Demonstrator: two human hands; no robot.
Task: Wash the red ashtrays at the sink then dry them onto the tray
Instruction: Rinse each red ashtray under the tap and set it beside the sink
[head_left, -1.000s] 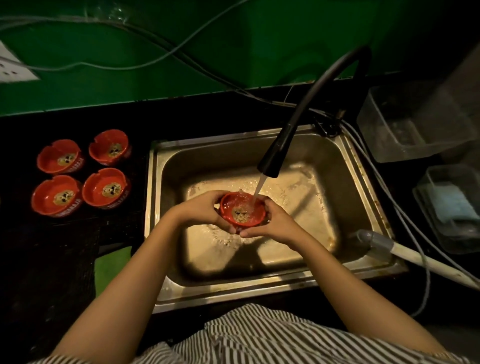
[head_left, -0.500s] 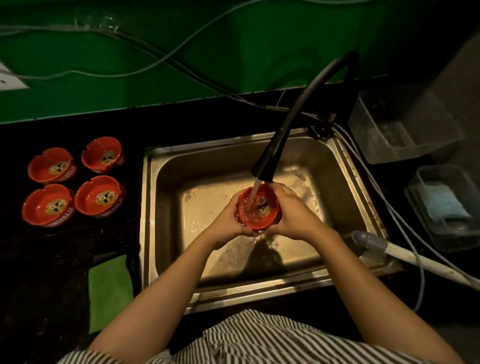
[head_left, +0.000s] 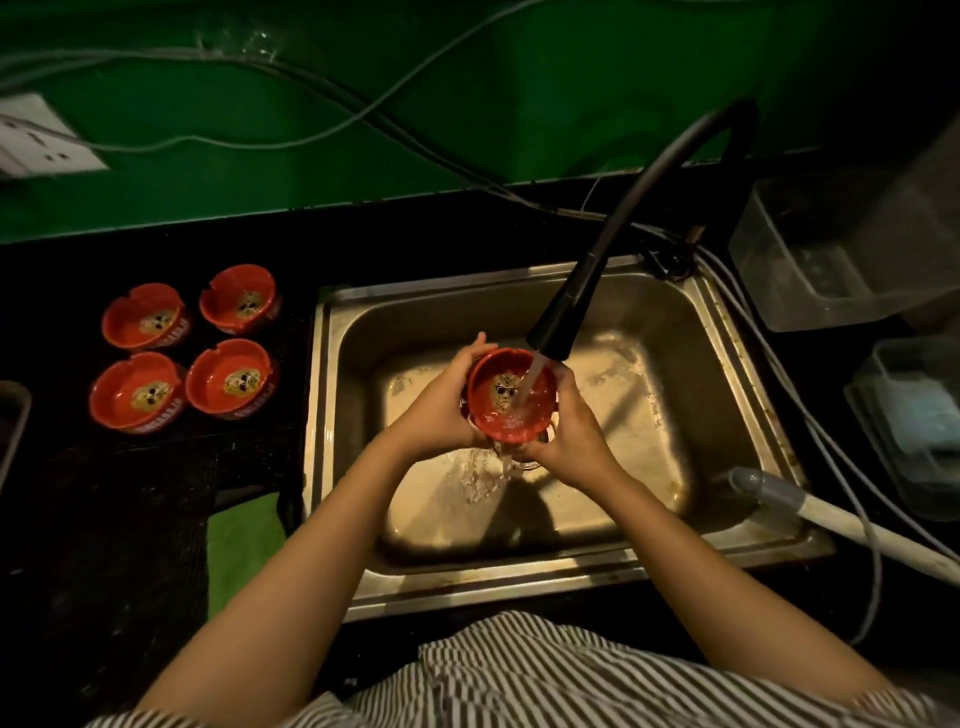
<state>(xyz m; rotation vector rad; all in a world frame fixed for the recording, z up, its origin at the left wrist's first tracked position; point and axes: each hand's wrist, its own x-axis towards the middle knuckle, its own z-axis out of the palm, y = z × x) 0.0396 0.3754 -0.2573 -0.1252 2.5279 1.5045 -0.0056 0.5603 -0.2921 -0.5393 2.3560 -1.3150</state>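
1. Red ashtray (head_left: 511, 397) sits over the steel sink (head_left: 727, 374), tipped toward me, directly under the black faucet spout (head_left: 558, 325); water strikes its bowl and spills off the near rim.
2. Left hand (head_left: 441, 410) cups its left wall, fingers curled round the rim; right hand (head_left: 569, 431) wraps the right side and underside. Both hold the ashtray firmly.
3. I count four more red ashtrays (head_left: 189, 348) grouped on the dark counter left of the sink. Whether washed or waiting, I cannot tell.
4. Judgement: rinsing stage on this piece; drying is not yet begun.
5. Green cloth (head_left: 244, 545) lies by the sink's near-left corner. A tray edge (head_left: 13, 431) possibly shows far left.
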